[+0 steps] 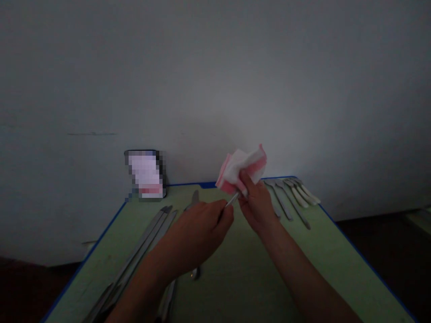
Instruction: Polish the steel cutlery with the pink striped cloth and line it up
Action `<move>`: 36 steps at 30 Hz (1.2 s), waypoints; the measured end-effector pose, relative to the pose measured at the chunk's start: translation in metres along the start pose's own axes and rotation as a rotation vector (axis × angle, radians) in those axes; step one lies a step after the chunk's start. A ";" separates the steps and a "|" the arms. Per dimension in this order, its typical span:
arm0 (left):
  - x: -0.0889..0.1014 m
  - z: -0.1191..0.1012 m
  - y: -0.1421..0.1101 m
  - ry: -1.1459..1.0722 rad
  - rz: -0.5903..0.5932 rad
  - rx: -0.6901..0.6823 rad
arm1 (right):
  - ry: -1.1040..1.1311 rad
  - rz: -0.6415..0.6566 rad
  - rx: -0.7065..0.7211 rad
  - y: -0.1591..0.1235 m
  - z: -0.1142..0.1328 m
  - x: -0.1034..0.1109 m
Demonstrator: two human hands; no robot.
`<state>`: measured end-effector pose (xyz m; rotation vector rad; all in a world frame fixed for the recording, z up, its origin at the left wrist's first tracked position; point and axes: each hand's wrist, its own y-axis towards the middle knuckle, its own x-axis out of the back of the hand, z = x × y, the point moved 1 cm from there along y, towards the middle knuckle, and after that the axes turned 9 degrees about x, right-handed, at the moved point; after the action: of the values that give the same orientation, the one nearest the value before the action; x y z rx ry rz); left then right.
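Note:
A slim metal piece of cutlery point(232, 198) is gripped in my left hand point(205, 229), its near end hidden by the curled fingers. My right hand point(257, 199) is closed on a pink and white cloth point(240, 166), which wraps around the far end of that piece. Which kind of cutlery it is cannot be made out. Both hands are held above the green tabletop point(242, 287), close together. Below my left hand another piece of cutlery point(195, 272) lies partly covered, only its ends showing.
Several long knives point(144, 244) lie at the left, partly behind my left forearm. Several utensils with metal handles point(284, 204) and pale handles point(299, 195) lie at the back right. A phone point(146, 175) with a blurred screen leans against the wall point(215, 80).

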<state>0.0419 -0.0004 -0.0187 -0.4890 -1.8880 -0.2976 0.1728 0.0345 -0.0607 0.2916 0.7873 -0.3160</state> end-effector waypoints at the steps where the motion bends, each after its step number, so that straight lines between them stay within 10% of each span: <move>1: 0.000 0.001 0.000 0.012 0.001 0.000 | -0.060 0.005 0.002 0.001 -0.002 0.003; 20: 0.026 0.032 -0.007 -0.043 0.004 -0.084 | -1.042 0.979 -0.174 0.003 0.067 0.029; 26: 0.030 0.034 -0.008 -0.129 -0.097 -0.050 | -1.002 0.750 -0.029 -0.002 0.063 0.018; 36: 0.030 0.012 -0.006 -0.045 -0.261 -0.017 | -0.624 -0.052 0.255 -0.021 0.004 0.001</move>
<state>0.0201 0.0049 0.0049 -0.2614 -1.9966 -0.4779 0.1678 0.0142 -0.0615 0.3854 0.1376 -0.5255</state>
